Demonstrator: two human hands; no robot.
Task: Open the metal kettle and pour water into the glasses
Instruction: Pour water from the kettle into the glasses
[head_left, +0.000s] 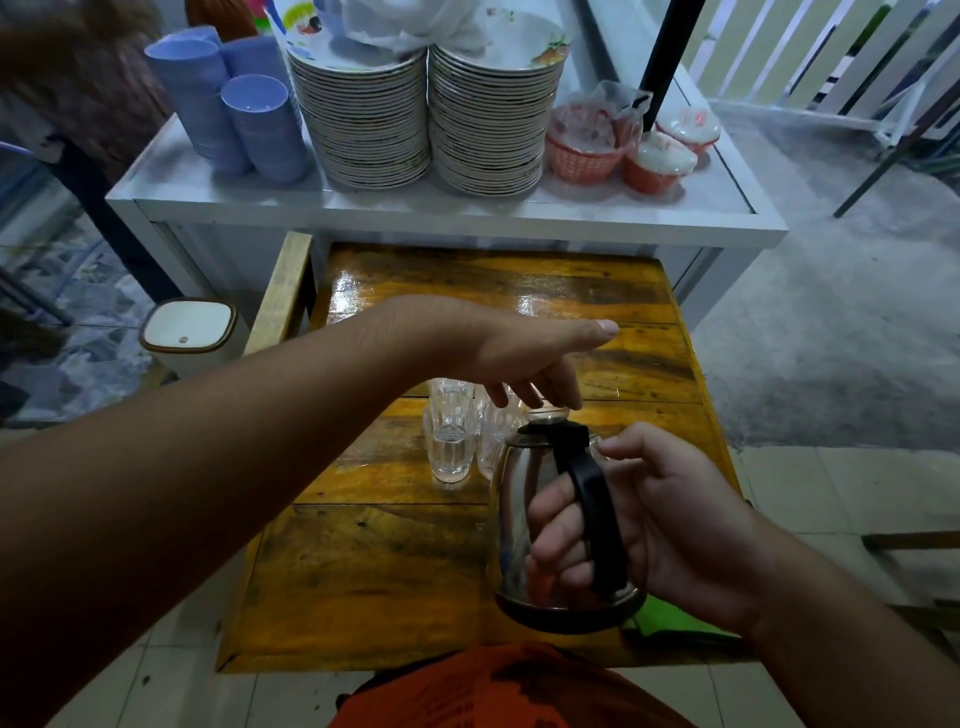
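Note:
A shiny metal kettle (519, 519) with a black handle stands upright near the front right of the wooden table (395, 571). My right hand (644, 525) is wrapped around that handle, thumb raised near the top. My left hand (519, 358) reaches over from the left, its fingertips touching the kettle's lid knob (548, 414). The lid looks down on the kettle. Several clear glasses (451, 441) stand close together just left of and behind the kettle, partly hidden by my left hand; the nearest one looks empty.
A white counter (363, 208) behind the table carries two tall plate stacks (363, 119), purple bowls (249, 119) and red baskets (587, 150). A small white bin (187, 332) sits on the floor at left. Something green (670, 623) lies at the table's front right corner.

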